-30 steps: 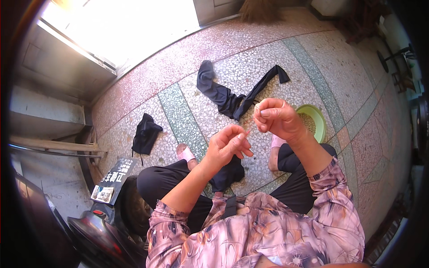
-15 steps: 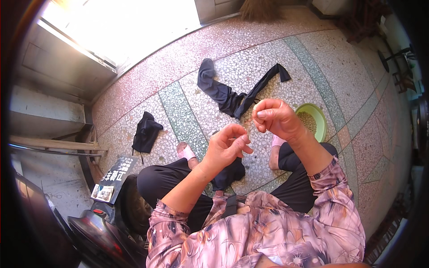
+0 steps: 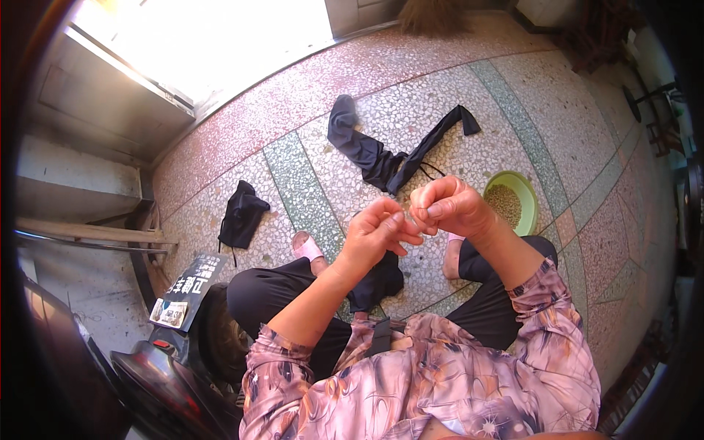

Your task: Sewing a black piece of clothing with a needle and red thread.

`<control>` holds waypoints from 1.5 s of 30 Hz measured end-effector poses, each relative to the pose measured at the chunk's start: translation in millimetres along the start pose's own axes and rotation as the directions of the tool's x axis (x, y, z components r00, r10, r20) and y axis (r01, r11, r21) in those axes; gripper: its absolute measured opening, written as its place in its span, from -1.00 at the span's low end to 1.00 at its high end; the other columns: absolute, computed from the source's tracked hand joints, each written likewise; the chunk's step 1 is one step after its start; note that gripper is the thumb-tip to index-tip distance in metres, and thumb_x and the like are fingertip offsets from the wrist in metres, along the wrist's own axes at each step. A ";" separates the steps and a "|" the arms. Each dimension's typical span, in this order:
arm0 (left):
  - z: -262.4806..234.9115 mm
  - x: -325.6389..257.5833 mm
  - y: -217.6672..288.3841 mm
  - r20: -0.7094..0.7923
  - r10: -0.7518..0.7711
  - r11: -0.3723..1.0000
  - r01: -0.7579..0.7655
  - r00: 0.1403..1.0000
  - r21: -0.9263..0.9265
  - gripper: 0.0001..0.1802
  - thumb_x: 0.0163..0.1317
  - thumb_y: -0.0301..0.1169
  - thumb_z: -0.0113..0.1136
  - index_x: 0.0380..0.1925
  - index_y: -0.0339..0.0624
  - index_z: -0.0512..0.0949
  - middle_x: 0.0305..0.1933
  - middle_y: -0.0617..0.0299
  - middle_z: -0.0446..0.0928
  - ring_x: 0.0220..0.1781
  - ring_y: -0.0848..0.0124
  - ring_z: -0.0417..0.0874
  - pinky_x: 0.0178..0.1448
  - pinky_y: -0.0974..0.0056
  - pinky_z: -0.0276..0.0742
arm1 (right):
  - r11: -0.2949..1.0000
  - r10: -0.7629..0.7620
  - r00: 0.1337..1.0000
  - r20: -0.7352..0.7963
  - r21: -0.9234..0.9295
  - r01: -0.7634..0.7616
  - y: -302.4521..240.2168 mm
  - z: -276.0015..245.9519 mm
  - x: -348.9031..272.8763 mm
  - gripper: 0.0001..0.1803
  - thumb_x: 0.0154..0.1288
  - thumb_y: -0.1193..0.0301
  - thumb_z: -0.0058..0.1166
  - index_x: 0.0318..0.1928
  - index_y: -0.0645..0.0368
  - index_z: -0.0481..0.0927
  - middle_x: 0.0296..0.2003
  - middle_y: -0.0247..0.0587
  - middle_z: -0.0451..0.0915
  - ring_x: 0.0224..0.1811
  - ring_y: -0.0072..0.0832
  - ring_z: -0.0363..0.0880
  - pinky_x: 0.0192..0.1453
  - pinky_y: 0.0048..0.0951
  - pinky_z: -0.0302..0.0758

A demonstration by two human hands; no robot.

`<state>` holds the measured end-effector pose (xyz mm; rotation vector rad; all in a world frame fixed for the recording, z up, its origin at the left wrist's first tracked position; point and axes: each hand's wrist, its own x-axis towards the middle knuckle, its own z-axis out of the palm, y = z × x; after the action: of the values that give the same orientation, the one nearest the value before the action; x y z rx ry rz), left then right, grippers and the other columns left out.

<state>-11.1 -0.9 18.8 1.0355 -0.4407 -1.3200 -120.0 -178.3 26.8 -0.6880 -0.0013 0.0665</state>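
Raised above my lap, my left hand (image 3: 381,231) and my right hand (image 3: 455,209) meet at the fingertips. Both are closed in a pinch, thumb against fingers. Whatever they hold, if anything, is too fine to make out. Beyond them a long dark garment (image 3: 374,161) lies crumpled on the floor, with a thin cord beside it. A smaller black cloth (image 3: 244,218) with a string lies to the left. Another black cloth (image 3: 378,284) is between my legs, partly hidden by my left hand and forearm.
A green basin (image 3: 529,207) holding small pale grains stands right of my right hand. At the lower left is a dark scooter (image 3: 158,367) with a black sign board (image 3: 189,282). A bright doorway (image 3: 220,37) opens at the far left; a broom (image 3: 433,16) stands at the back.
My hands have come together: the right moved down and left, the left slightly right, so the fingertips now meet. The cloths and basin lie as before.
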 end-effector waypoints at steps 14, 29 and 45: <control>0.7 -2.0 1.1 0.015 -0.093 0.995 0.092 0.996 0.032 -0.83 0.39 -0.34 -0.05 -0.16 -0.20 0.39 -0.34 0.09 0.60 -0.34 0.25 0.71 -0.38 0.38 0.60 | 0.985 -0.010 0.969 -0.248 0.164 0.052 -15.8 -2.7 -0.1 -0.84 0.21 0.47 0.04 -0.26 0.30 0.59 -0.47 -0.24 0.50 -0.45 -0.42 0.52 -0.37 -0.42 0.41; 6.9 -9.0 5.6 -0.054 0.038 0.998 -0.035 0.998 0.044 -0.75 0.36 -0.34 0.03 -0.10 -0.29 0.46 -0.19 0.06 0.59 -0.24 0.23 0.71 -0.27 0.34 0.63 | 0.999 -0.004 0.958 -0.286 0.051 0.020 -12.5 0.6 -0.5 -0.85 0.21 0.51 0.08 -0.24 0.33 0.60 -0.43 -0.19 0.60 -0.47 -0.45 0.58 -0.37 -0.43 0.50; -12.6 7.1 -11.5 -0.262 0.190 0.924 -0.083 0.946 0.372 -0.88 0.39 -0.45 -0.17 -0.26 -0.26 0.33 -0.27 0.12 0.48 -0.46 0.45 0.62 -0.48 0.43 0.53 | 0.995 0.070 0.998 -0.007 0.066 -0.069 -0.6 15.7 -1.9 -0.86 0.26 0.48 -0.02 -0.26 0.32 0.52 -0.36 0.07 0.59 -0.39 -0.19 0.62 -0.27 -0.23 0.57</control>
<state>-6.1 -1.9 1.0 1.4541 -0.5283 -0.9555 -122.2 -169.0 39.3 -0.6224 0.0342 0.1298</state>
